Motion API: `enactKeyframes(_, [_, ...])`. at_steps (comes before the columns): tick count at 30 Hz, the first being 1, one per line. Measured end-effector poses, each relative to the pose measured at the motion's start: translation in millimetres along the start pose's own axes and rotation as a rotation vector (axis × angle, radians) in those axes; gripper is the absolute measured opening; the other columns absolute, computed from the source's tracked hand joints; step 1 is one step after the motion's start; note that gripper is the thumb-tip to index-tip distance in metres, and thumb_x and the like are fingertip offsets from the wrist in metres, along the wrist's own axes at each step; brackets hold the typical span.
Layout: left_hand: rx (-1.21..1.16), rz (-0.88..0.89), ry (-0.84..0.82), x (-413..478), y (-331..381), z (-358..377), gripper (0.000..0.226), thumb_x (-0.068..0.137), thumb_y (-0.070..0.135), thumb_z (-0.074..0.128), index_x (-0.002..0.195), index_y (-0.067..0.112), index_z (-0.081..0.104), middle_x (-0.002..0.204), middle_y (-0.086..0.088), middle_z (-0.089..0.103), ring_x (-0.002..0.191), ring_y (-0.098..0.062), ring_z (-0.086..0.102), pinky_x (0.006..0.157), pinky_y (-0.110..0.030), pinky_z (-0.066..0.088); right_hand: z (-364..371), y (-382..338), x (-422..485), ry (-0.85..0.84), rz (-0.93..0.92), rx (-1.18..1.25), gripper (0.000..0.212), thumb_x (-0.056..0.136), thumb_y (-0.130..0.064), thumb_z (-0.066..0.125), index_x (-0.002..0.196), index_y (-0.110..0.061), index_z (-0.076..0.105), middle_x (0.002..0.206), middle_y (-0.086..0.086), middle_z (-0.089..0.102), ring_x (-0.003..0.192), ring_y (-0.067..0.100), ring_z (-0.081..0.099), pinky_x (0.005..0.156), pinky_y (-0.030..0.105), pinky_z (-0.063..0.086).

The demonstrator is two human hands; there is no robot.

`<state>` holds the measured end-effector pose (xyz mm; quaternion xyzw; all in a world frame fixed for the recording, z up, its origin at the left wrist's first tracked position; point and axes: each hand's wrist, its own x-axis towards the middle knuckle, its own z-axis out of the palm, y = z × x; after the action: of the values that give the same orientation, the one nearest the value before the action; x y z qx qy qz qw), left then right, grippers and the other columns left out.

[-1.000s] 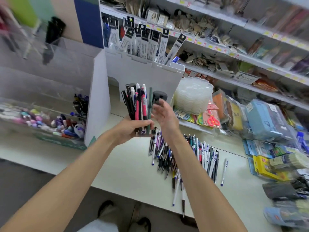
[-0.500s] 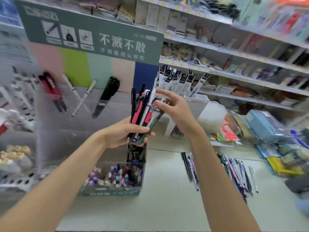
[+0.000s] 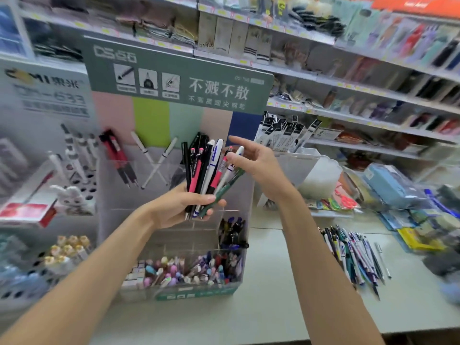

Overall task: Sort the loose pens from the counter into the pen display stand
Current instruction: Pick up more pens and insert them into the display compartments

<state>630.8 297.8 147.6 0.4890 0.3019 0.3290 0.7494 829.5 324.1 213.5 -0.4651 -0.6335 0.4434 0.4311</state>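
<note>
Bundle of pens (image 3: 207,170): roughly a dozen, mixed black, pink and white, plus one green pen (image 3: 225,186). Tips down, tops fanned upward. Gripped round the lower barrels by left hand (image 3: 180,209), fingers and thumb curled tight. Held up in front of pen display stand (image 3: 174,78), above its clear tiers, apparently touching none of them.

Right hand (image 3: 257,161) just beside the fanned tops. Fingers loosely spread, forefinger extended, thumb close against a white pen's cap; contact uncertain. Holding nothing.

Handling, judged:
- Each pen light and stiff, with a smooth plastic barrel.
- Slippery against neighbours, so prone to sliding out of the fan on any loosening of grip.
- Not fragile; some risk of snagging at clips.
- Best taken singly: pinched at the upper barrel just below the cap, drawn straight up along its own axis.
- Green pen outermost and leaning most, probably easiest to free first.

Stand: front tier (image 3: 196,293) packed with pastel-topped pens. Tier behind it holding dark pens (image 3: 232,232) at the right end.

Loose pens (image 3: 353,257) in a long heap on counter (image 3: 261,307), off to the right, well apart from the stand. Much sorting left, by estimate.
</note>
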Motion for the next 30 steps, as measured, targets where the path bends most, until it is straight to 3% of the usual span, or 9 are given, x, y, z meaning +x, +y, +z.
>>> enactKeyframes(6, [-0.027, 0.071, -0.017, -13, 0, -17, 0.048, 0.072, 0.027, 0.083, 0.114, 0.015, 0.063, 0.104, -0.017, 0.07, 0.068, -0.015, 0.06, 0.064, -0.027, 0.052, 3, -8, 6, -0.037, -0.017, -0.062, 0.018, 0.097, -0.015, 0.06, 0.107, -0.004, 0.07, 0.1, 0.01, 0.075, 0.092, 0.021, 0.07, 0.085, 0.029, 0.057])
enactKeyframes(9, [0.076, 0.071, 0.01, -16, 5, -20, 0.047, 0.077, 0.023, 0.077, 0.119, 0.011, 0.06, 0.104, -0.015, 0.071, 0.069, -0.013, 0.06, 0.062, -0.024, 0.051, 13, -7, 11, 0.163, -0.029, 0.28, 0.026, 0.105, -0.017, 0.042, 0.097, -0.007, 0.064, 0.074, 0.005, 0.072, 0.074, 0.018, 0.07, 0.07, 0.029, 0.056])
enactKeyframes(11, [0.137, 0.059, 0.035, -17, 6, -18, 0.04, 0.084, 0.016, 0.067, 0.121, 0.006, 0.056, 0.094, -0.009, 0.073, 0.066, -0.012, 0.058, 0.06, -0.022, 0.05, 12, -7, 17, 0.207, -0.011, 0.401, 0.027, 0.105, -0.025, 0.041, 0.098, -0.011, 0.062, 0.077, 0.001, 0.07, 0.079, 0.019, 0.069, 0.075, 0.031, 0.055])
enactKeyframes(15, [0.069, 0.086, 0.048, -18, 4, -17, 0.035, 0.084, 0.013, 0.066, 0.118, 0.005, 0.059, 0.094, -0.009, 0.072, 0.07, -0.014, 0.059, 0.062, -0.023, 0.05, 14, 4, 15, -0.091, 0.084, -0.159, 0.026, 0.096, -0.036, 0.058, 0.097, -0.014, 0.071, 0.106, 0.013, 0.072, 0.102, 0.027, 0.067, 0.099, 0.041, 0.051])
enactKeyframes(17, [0.05, 0.082, 0.052, -17, 5, -21, 0.041, 0.083, 0.015, 0.068, 0.122, 0.008, 0.059, 0.103, -0.014, 0.071, 0.072, -0.015, 0.06, 0.066, -0.025, 0.052, 20, 4, 13, 0.014, 0.057, 0.071, 0.024, 0.1, -0.024, 0.054, 0.09, -0.007, 0.067, 0.094, 0.017, 0.072, 0.094, 0.031, 0.069, 0.094, 0.043, 0.054])
enactKeyframes(20, [0.097, 0.065, 0.053, -21, 2, -27, 0.044, 0.086, 0.014, 0.064, 0.129, 0.012, 0.058, 0.111, -0.018, 0.071, 0.072, -0.015, 0.058, 0.069, -0.024, 0.052, 6, -4, 18, 0.279, -0.042, 0.807, 0.026, 0.106, -0.018, 0.039, 0.086, -0.007, 0.052, 0.072, 0.008, 0.06, 0.068, 0.023, 0.063, 0.074, 0.037, 0.056])
enactKeyframes(21, [0.114, 0.059, 0.049, -23, 1, -29, 0.046, 0.084, 0.016, 0.066, 0.129, 0.012, 0.058, 0.112, -0.019, 0.071, 0.072, -0.016, 0.057, 0.069, -0.024, 0.052, -1, -6, 20, 0.3, -0.057, 0.803, 0.024, 0.105, -0.017, 0.039, 0.087, -0.008, 0.051, 0.073, 0.007, 0.056, 0.065, 0.019, 0.058, 0.071, 0.034, 0.053])
enactKeyframes(25, [0.151, 0.036, 0.014, -28, -1, -31, 0.053, 0.08, 0.021, 0.069, 0.131, 0.013, 0.056, 0.11, -0.017, 0.071, 0.071, -0.014, 0.057, 0.071, -0.025, 0.052, 16, -11, 18, 0.031, 0.019, -0.013, 0.02, 0.095, -0.027, 0.062, 0.104, -0.01, 0.066, 0.097, -0.008, 0.058, 0.068, -0.003, 0.051, 0.068, 0.017, 0.039])
enactKeyframes(30, [0.211, 0.038, 0.028, -36, 4, -34, 0.043, 0.086, 0.013, 0.063, 0.128, 0.011, 0.056, 0.1, -0.012, 0.073, 0.068, -0.016, 0.055, 0.065, -0.025, 0.049, 45, -22, 15, -0.217, 0.042, -0.27, 0.029, 0.088, -0.03, 0.072, 0.061, -0.025, 0.065, 0.055, -0.016, 0.039, 0.052, 0.002, 0.033, 0.056, 0.017, 0.025])
